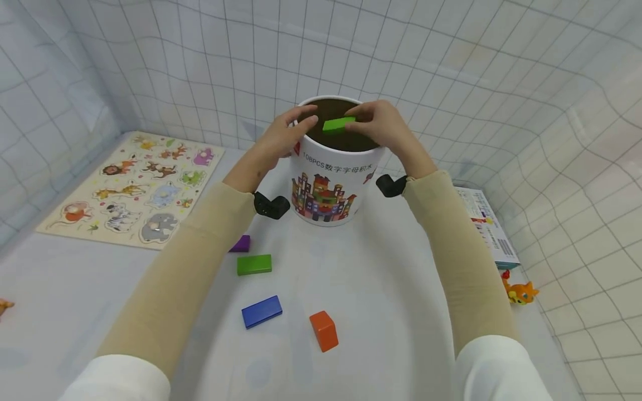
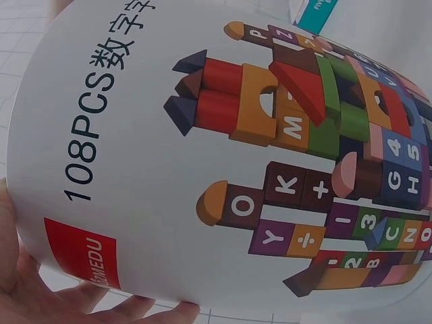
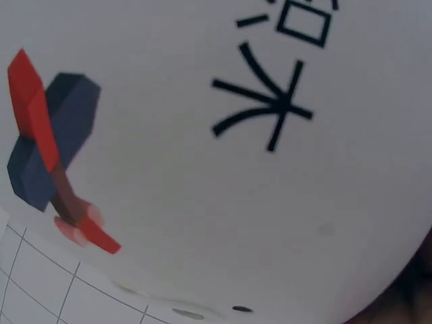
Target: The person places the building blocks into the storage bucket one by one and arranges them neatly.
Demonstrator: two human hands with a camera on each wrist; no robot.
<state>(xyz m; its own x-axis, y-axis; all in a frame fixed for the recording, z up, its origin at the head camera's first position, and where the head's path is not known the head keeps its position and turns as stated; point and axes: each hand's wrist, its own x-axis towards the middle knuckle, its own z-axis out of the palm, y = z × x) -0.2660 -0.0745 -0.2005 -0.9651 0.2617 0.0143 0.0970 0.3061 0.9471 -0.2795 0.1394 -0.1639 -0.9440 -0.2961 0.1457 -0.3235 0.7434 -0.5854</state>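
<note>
A white printed bucket (image 1: 328, 167) stands upright with its open top toward me. Over its mouth, my right hand (image 1: 388, 125) pinches a green block (image 1: 336, 125) between thumb and fingers. My left hand (image 1: 278, 136) holds the bucket's left rim; in the left wrist view its fingers (image 2: 152, 314) lie along the outer wall. The right wrist view is filled mostly by the bucket's side (image 3: 202, 169), and the green block is out of sight there. What lies deep inside the bucket cannot be made out.
Nearer me lie another green block (image 1: 254, 264), a blue block (image 1: 262, 311), an orange block (image 1: 324, 331) and a purple block (image 1: 242, 244) partly behind my left sleeve. An animal puzzle board (image 1: 135, 189) lies left; a box (image 1: 486, 225) and orange toy figure (image 1: 521, 292) are right.
</note>
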